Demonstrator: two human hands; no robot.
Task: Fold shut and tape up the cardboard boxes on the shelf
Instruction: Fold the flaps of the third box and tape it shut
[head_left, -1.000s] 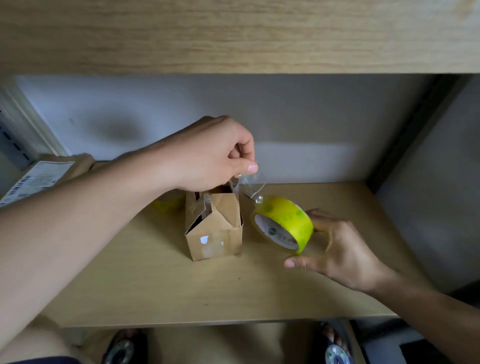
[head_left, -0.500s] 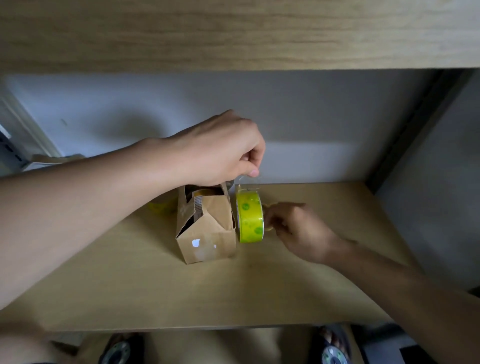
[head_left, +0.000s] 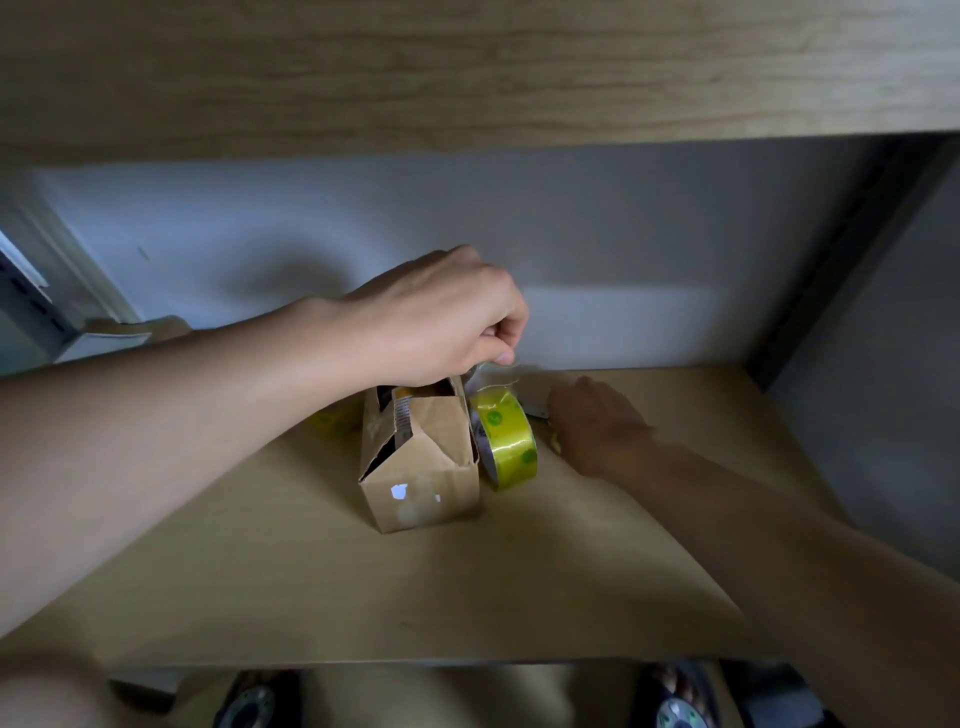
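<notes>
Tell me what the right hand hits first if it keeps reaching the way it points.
Probably the small metallic object just beyond the right hand, behind the tape roll; past that, the back wall. Depth is unclear.

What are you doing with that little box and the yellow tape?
A person is taping up a small cardboard box on a wooden shelf. The left hand pinches the clear tape end above the box. The yellow tape roll stands on edge beside it. The right hand reaches behind the roll. The box flaps are still partly open.
</notes>
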